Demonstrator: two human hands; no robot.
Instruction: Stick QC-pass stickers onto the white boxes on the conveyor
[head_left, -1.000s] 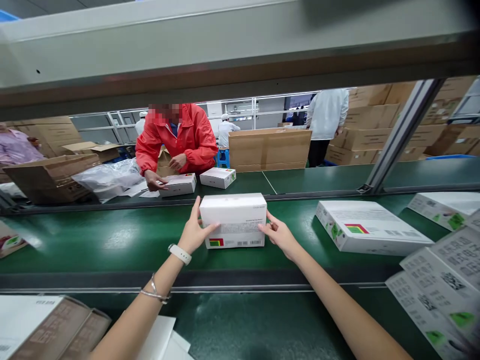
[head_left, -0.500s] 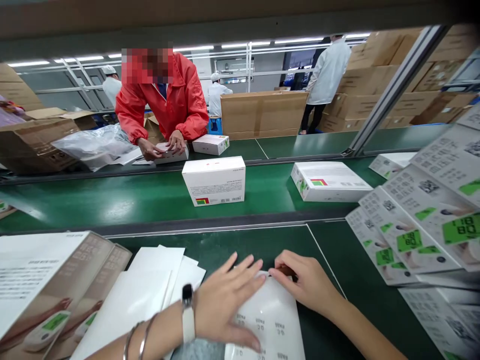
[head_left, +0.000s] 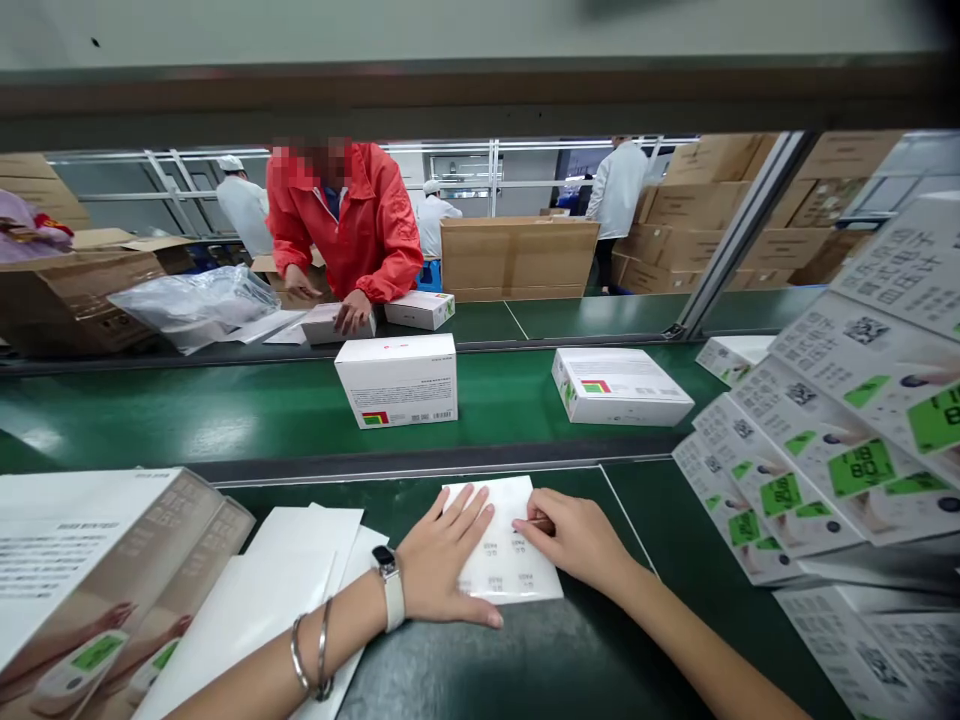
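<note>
A white sheet of QC PASS stickers (head_left: 517,580) lies on the dark green bench in front of me. My left hand (head_left: 446,555), with a watch on its wrist, rests flat over the sheet's left side, fingers stretched. On the sheet's upper right, my right hand (head_left: 562,530) has thumb and forefinger pinched together at the printed rows. What sits between those fingertips is too small to make out. To the left of my hands lie several loose white sheets (head_left: 300,550).
Large printed boxes (head_left: 90,560) stand at left; stacked printed cartons (head_left: 817,450) lean at right. On the green conveyor (head_left: 225,400) are an upright white box (head_left: 401,385) and a flat one (head_left: 622,390). A co-worker in red (head_left: 352,230) handles a box opposite. An overhead beam (head_left: 480,90) crosses above.
The sticker sheet now lies farther from me, with both hands still at it. My right hand has gone from its top edge onto the printed rows. The conveyor boxes appear shifted left.
</note>
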